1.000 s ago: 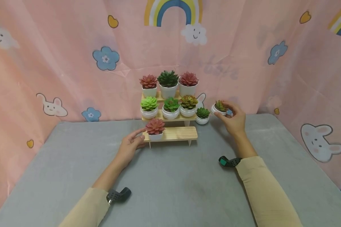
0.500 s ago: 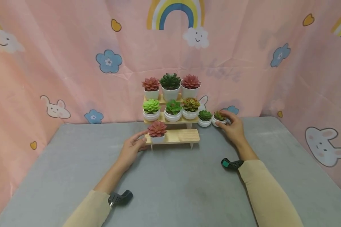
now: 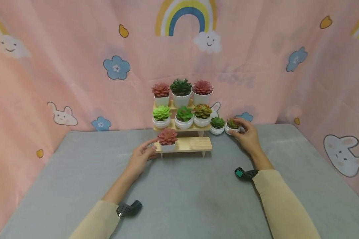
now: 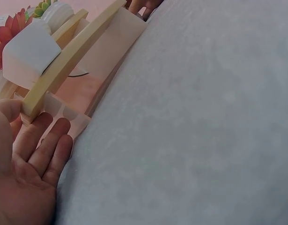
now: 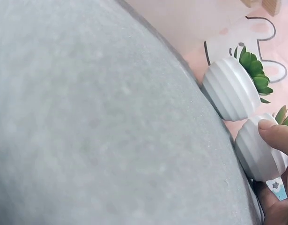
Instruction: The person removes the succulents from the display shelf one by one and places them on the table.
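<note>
My right hand (image 3: 248,136) pinches a small potted succulent (image 3: 233,126) with reddish-green leaves, its ribbed white pot (image 5: 257,147) standing on the table. Right beside it, on its left, is another small green succulent (image 3: 217,125) in a white pot. My left hand (image 3: 140,158) grips the left end of the bottom shelf (image 3: 194,144) of a three-tier wooden stand, thumb (image 4: 9,108) at the board's end and fingers under it. Near that hand, a pink succulent (image 3: 167,136) in a white pot sits on the bottom shelf.
The middle tier bears a bright green succulent (image 3: 161,113), a green one (image 3: 184,114) and a yellow-brown one (image 3: 202,111). On the top tier are two red succulents and a dark green one (image 3: 180,87). A pink printed curtain (image 3: 245,46) hangs behind the grey table (image 3: 179,196).
My right hand has lowered its succulent onto the table and brought it beside the small green one. My left hand stays at the shelf end; the head view has shifted slightly.
</note>
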Demonstrator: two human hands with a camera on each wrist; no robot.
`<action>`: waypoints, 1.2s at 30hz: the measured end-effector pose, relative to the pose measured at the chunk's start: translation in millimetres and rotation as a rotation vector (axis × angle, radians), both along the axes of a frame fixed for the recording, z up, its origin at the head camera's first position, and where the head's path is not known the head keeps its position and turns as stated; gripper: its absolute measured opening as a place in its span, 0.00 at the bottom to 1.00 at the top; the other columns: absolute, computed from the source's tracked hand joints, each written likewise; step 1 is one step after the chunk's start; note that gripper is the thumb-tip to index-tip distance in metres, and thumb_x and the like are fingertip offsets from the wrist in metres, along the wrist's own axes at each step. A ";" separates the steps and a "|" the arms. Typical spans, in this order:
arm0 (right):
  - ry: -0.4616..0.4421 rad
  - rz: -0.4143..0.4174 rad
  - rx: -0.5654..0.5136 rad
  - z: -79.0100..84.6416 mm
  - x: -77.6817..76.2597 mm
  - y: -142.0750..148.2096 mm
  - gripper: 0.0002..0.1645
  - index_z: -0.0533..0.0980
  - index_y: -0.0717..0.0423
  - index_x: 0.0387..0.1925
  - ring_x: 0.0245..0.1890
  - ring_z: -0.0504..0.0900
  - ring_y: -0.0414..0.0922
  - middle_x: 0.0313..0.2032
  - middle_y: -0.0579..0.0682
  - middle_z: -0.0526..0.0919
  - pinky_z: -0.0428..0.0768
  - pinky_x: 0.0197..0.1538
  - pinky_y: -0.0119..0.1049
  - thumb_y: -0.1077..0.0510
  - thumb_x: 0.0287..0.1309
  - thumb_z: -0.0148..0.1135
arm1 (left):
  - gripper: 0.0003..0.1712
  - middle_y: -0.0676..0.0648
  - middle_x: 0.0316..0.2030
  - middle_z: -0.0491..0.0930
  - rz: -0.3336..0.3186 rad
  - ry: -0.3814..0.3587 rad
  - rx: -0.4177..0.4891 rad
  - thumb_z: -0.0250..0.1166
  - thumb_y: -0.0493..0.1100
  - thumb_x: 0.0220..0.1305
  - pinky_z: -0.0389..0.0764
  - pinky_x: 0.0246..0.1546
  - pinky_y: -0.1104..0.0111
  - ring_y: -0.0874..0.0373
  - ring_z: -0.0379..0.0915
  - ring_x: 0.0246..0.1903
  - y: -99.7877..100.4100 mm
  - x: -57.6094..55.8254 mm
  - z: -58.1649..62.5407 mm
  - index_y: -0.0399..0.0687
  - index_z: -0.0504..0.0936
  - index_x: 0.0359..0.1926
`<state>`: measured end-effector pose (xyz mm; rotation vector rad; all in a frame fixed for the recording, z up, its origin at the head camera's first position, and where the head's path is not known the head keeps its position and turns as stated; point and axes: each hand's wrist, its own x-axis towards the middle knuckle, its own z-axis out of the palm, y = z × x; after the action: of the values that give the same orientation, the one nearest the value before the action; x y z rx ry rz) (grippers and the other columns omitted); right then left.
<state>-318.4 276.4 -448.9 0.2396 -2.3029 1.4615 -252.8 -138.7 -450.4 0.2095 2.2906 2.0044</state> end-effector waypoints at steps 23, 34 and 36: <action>0.087 -0.068 -0.172 34.6 0.9 1.6 0.33 0.77 0.62 0.62 0.71 0.71 0.43 0.66 0.51 0.78 0.66 0.76 0.54 0.69 0.53 0.74 | 0.24 0.36 0.60 0.80 0.014 0.002 -0.001 0.56 0.45 0.77 0.86 0.55 0.59 0.55 0.83 0.51 3.7 0.6 -0.6 0.50 0.73 0.70; 0.345 0.120 -0.244 102.5 34.8 -37.5 0.31 0.78 0.65 0.60 0.62 0.78 0.39 0.58 0.46 0.84 0.79 0.65 0.31 0.73 0.53 0.72 | 0.25 0.35 0.63 0.78 0.025 0.019 -0.022 0.57 0.47 0.77 0.86 0.56 0.58 0.49 0.82 0.55 1.5 2.7 -0.2 0.48 0.72 0.70; 0.373 0.176 -0.249 113.8 42.8 -47.8 0.31 0.78 0.65 0.60 0.62 0.79 0.41 0.58 0.47 0.84 0.80 0.64 0.29 0.74 0.52 0.71 | 0.25 0.36 0.64 0.77 0.022 0.013 -0.018 0.57 0.48 0.76 0.86 0.56 0.58 0.48 0.81 0.56 1.9 1.4 -0.3 0.50 0.73 0.70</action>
<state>-275.6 228.6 -335.1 0.5985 -1.8239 1.6129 -251.4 -136.9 -450.7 0.1974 2.3274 1.9973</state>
